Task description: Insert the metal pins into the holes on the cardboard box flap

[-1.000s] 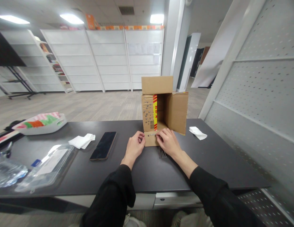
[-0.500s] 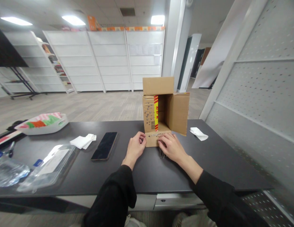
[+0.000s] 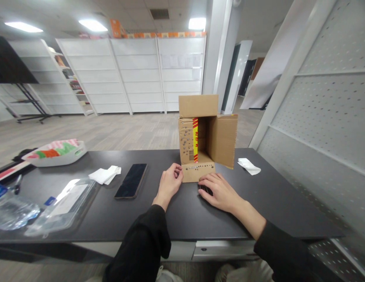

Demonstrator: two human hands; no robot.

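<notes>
A cardboard box (image 3: 222, 137) stands on the dark table with its side open towards me. Its lower flap (image 3: 190, 176) hangs down in front, with a row of small holes and some metal heads in it. My left hand (image 3: 170, 181) rests at the flap's left edge, fingers curled together; what they hold, if anything, is hidden. Below the flap's right corner, my right hand (image 3: 220, 190) reaches over thin metal pieces (image 3: 206, 189), like screws or nails, on the table. Its thumb and fingers are apart, partly covering those pieces. More round metal heads dot the box's left panel (image 3: 186, 138).
Left of my hands lie a phone (image 3: 131, 181), a folded tissue (image 3: 105, 174), a clear plastic case (image 3: 69, 207) and a water bottle (image 3: 13, 209). A white basket (image 3: 82, 149) stands farther back. Another tissue (image 3: 248, 166) lies right of the box, near a perforated panel (image 3: 326, 113).
My right hand has moved off the flap, down and slightly right, onto the thin metal pieces, baring the row of holes. My left hand has stayed at the flap's edge.
</notes>
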